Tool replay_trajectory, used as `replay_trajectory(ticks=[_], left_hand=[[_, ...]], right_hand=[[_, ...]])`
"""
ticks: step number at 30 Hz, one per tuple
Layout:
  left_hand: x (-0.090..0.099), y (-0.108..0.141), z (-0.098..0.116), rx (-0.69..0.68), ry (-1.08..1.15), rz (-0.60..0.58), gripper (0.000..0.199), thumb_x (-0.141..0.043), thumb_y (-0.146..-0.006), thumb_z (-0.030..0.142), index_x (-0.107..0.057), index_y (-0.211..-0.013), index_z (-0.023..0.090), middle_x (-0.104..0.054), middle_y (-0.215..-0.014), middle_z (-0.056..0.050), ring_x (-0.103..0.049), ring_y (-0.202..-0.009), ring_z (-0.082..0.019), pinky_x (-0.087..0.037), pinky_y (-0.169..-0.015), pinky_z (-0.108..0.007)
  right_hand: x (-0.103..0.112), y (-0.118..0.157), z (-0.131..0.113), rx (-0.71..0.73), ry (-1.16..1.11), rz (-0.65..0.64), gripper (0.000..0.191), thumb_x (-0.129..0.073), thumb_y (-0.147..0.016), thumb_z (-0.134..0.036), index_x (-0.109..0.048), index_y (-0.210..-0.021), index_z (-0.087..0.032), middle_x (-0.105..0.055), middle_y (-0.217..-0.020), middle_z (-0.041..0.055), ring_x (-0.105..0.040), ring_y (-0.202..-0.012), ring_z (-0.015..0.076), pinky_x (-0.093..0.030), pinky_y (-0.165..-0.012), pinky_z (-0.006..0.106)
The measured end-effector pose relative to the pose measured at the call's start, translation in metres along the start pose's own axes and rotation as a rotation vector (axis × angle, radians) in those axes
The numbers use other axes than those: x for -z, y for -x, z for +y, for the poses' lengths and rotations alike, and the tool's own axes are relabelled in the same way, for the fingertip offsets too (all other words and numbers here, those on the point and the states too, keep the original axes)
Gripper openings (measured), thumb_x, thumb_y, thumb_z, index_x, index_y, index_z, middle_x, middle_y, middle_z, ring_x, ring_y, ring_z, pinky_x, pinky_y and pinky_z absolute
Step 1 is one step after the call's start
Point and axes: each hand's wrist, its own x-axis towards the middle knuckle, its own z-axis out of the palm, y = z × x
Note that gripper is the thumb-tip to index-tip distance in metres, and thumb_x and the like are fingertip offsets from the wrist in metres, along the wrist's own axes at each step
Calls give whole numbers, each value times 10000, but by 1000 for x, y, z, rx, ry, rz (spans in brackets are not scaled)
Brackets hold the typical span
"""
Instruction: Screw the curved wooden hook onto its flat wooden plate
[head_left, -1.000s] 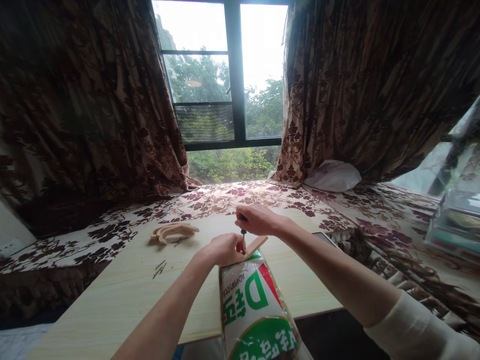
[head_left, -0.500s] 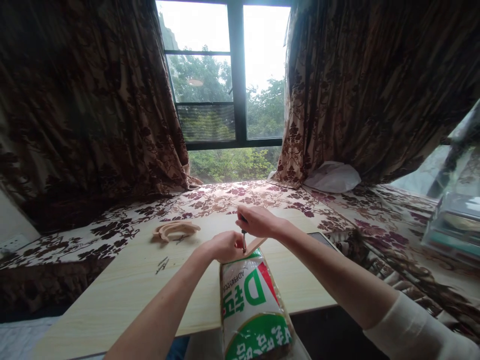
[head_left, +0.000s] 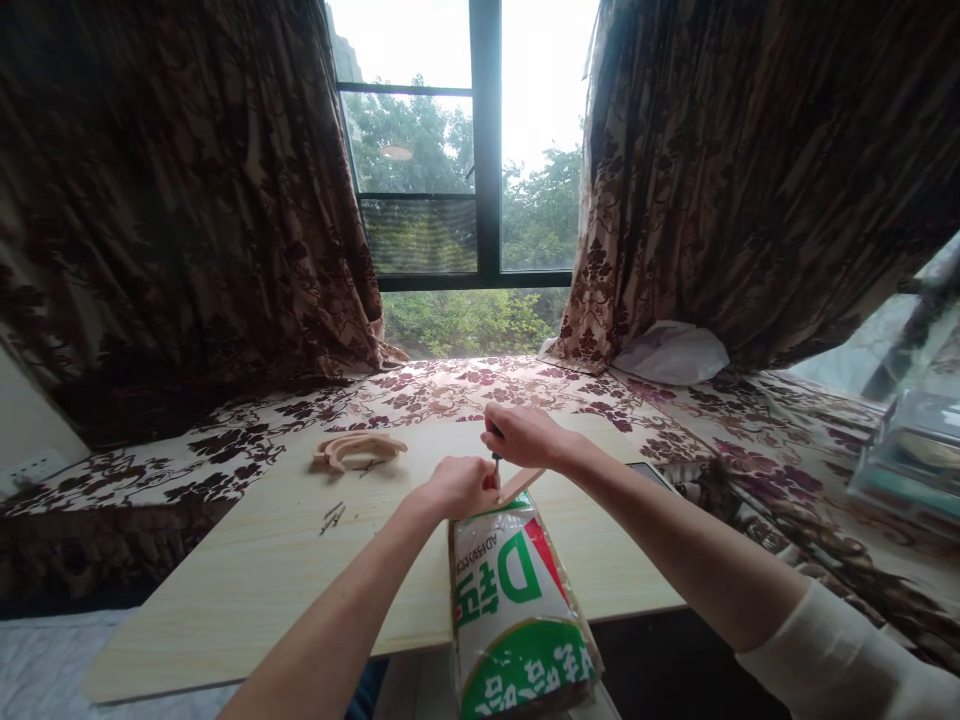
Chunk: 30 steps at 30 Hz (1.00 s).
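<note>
My right hand (head_left: 519,434) is closed in a fist around a hand tool (head_left: 496,462) with a dark handle and a thin metal shaft. Its shaft points down; whether it is a screwdriver or an awl I cannot tell. My left hand (head_left: 466,486) pinches a flat tan strip (head_left: 523,484) close to the tool's tip, which the fingers partly hide. Beneath the strip lies a printed plastic package (head_left: 517,600), white and green with a red patch, reaching over the table's front edge.
Curved tan strips (head_left: 364,448) lie on the pale wooden table (head_left: 262,570), left of my hands. Several small dark thin pieces (head_left: 331,516) are scattered near them. A dark flat device (head_left: 649,475) is partly behind my right forearm. A clear plastic box (head_left: 911,450) stands at right.
The view has shifted slightly, so everything sits a little further right. My left fingers have closed further around the tool's tip. Both hands keep their hold at the same spot.
</note>
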Motion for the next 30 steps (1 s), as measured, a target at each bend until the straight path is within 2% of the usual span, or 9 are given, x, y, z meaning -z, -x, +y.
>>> replay_trajectory(ticks=[4, 9, 16, 24, 30], left_hand=[[0, -1, -1, -11, -13, 6, 325, -523, -868, 407, -541, -1113, 193, -555, -1147, -54, -563, -972, -186, -490, -827, -394], [2, 1, 1, -21, -51, -3, 322, -522, -869, 408, -545, -1104, 190, -562, -1132, -53, -566, -963, -182, -490, -823, -392], [2, 3, 4, -27, -96, -7, 321, -523, -868, 407, -544, -1107, 194, -557, -1143, -53, -563, -974, -185, -487, -831, -395], [7, 7, 3, -80, -75, -50, 329, -517, -869, 421, -548, -1099, 188, -564, -1127, -50, -567, -960, -184, -489, -823, -391], [7, 7, 4, -89, -101, -66, 333, -520, -867, 424, -550, -1093, 182, -569, -1115, -47, -569, -954, -186, -489, -821, -394]], right_hand=[[3, -1, 4, 25, -11, -43, 117, -503, -812, -282, -569, -880, -214, -679, -853, 36, -585, -700, 159, -295, -519, 236], [4, -2, 6, -13, 10, -29, 197, -465, -831, -321, -590, -910, -190, -682, -913, 77, -597, -766, 188, -294, -527, 248], [14, -2, 4, 65, -7, -74, 217, -471, -832, -323, -625, -898, -187, -686, -827, 57, -579, -686, 155, -290, -511, 231], [4, 4, 4, 26, -22, -21, 312, -401, -882, -367, -611, -960, -149, -677, -892, 98, -570, -705, 164, -291, -514, 234], [9, 1, 12, 78, -59, -46, 199, -517, -819, -323, -626, -913, -186, -678, -862, 37, -552, -670, 125, -305, -522, 208]])
